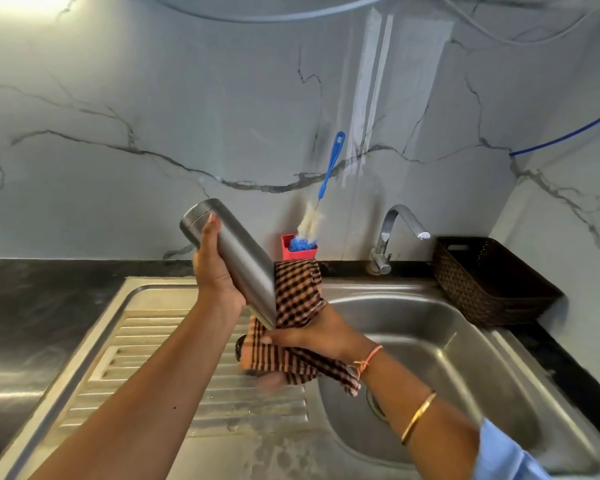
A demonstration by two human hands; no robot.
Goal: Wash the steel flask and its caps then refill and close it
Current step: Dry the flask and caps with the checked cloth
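Now left hand (215, 273) grips tilted steel flask (238, 251) — right hand (315, 332) clutches checked cloth (298, 292) at its base.

- The sink (465, 327) is set in the table (49, 289), with its draining board (146, 344) on the left.
- The tap (392, 233) stands behind the sink, at the wall.
- Left of the tap, a holder (286, 250) against the wall has a bottle brush (329, 168) in it.
- A basket (482, 292) sits on the table right of the tap.
- The flask (238, 254) is tilted above the board's right edge, in the left grip (215, 271).
- Its lower end is in a cloth (297, 292) held by the right grip (312, 332).
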